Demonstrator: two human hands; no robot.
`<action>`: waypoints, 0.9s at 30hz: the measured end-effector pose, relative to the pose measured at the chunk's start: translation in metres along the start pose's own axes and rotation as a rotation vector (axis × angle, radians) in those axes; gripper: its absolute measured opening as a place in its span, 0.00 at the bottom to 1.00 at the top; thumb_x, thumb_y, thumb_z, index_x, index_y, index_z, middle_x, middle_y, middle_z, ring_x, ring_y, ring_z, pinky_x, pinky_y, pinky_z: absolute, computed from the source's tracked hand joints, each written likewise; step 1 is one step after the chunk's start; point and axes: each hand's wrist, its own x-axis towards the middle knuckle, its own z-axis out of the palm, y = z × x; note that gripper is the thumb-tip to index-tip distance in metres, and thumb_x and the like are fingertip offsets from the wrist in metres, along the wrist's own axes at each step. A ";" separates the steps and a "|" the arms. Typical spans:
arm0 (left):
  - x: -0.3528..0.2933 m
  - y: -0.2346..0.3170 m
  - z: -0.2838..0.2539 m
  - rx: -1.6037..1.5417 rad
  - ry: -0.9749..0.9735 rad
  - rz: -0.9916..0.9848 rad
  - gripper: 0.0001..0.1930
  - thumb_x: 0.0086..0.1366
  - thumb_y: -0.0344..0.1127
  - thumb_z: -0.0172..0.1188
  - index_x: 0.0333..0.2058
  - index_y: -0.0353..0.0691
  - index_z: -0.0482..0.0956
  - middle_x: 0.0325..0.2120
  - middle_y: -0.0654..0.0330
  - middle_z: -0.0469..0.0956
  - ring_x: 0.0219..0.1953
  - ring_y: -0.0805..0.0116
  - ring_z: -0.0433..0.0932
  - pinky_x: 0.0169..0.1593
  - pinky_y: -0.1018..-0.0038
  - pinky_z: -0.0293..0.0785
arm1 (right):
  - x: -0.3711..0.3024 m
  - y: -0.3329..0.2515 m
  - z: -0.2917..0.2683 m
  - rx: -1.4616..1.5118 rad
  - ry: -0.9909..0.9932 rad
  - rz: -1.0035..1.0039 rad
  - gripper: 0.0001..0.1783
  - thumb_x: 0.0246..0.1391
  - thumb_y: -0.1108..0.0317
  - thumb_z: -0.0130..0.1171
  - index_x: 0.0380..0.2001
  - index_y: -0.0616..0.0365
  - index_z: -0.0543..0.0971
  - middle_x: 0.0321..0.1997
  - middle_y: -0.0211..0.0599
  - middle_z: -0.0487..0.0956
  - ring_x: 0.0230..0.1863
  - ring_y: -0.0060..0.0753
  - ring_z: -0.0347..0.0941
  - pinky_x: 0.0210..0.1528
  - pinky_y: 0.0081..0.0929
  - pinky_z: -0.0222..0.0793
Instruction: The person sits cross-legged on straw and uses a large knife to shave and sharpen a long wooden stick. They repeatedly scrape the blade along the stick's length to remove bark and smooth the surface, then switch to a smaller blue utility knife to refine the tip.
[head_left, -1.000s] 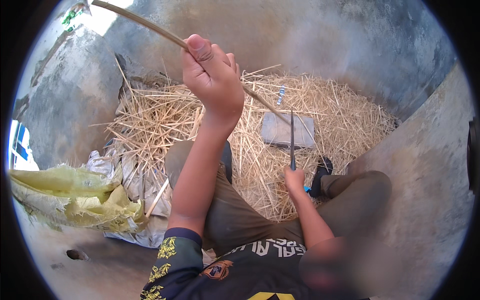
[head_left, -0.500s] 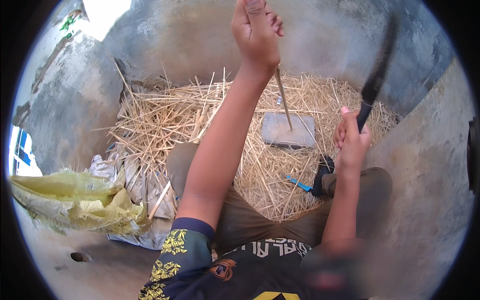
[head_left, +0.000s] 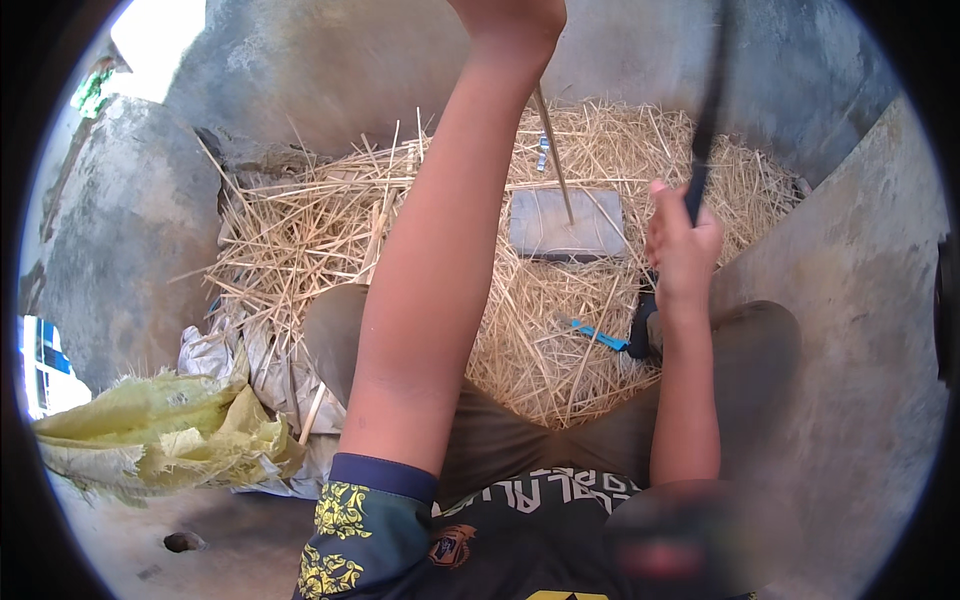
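Note:
My left hand is raised at the top edge, which cuts off its fingers. From beneath it a thin brown stick slants down, held on end. The stick's lower tip rests on a flat grey block. On the right, my right hand is closed round the dark handle of a long knife. Its black blade points upward, blurred by motion, with the tip cut off by the top edge. The blade stands apart from the stick.
Cut straw-like strips cover the floor around the block. A frayed yellow sack lies at left. A blue strip lies near my dark footwear. Grey walls enclose the spot, and a hole shows at lower left.
My left hand has risen partly out of view, the stick still under it. The knife has swung left and more upright. The view has shifted, so the block sits higher in the picture.

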 end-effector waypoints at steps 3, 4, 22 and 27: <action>-0.021 0.000 0.013 0.053 -0.085 -0.065 0.21 0.78 0.43 0.40 0.33 0.33 0.73 0.15 0.49 0.70 0.18 0.53 0.70 0.25 0.61 0.64 | -0.009 0.037 0.005 0.397 0.251 -0.295 0.18 0.64 0.62 0.56 0.20 0.49 0.66 0.14 0.22 0.64 0.11 0.14 0.57 0.15 0.18 0.50; -0.024 0.006 0.018 0.043 -0.076 -0.091 0.21 0.78 0.43 0.41 0.33 0.33 0.73 0.16 0.48 0.70 0.18 0.51 0.70 0.24 0.60 0.64 | -0.019 0.082 0.011 0.422 0.293 -0.080 0.19 0.62 0.61 0.58 0.19 0.51 0.65 0.13 0.23 0.63 0.10 0.16 0.55 0.13 0.21 0.49; -0.025 0.003 0.025 0.157 -0.031 -0.099 0.20 0.77 0.43 0.41 0.32 0.34 0.74 0.17 0.44 0.72 0.20 0.43 0.74 0.24 0.55 0.65 | -0.005 0.152 -0.024 -0.557 0.013 0.403 0.14 0.52 0.61 0.62 0.20 0.54 0.71 0.14 0.25 0.67 0.11 0.20 0.59 0.14 0.24 0.50; -0.024 -0.009 0.020 0.150 -0.026 -0.061 0.20 0.77 0.43 0.41 0.32 0.34 0.75 0.16 0.45 0.72 0.19 0.44 0.74 0.25 0.55 0.65 | 0.001 0.070 -0.009 0.111 0.286 -0.060 0.15 0.52 0.61 0.62 0.20 0.59 0.73 0.19 0.26 0.71 0.21 0.17 0.65 0.21 0.27 0.59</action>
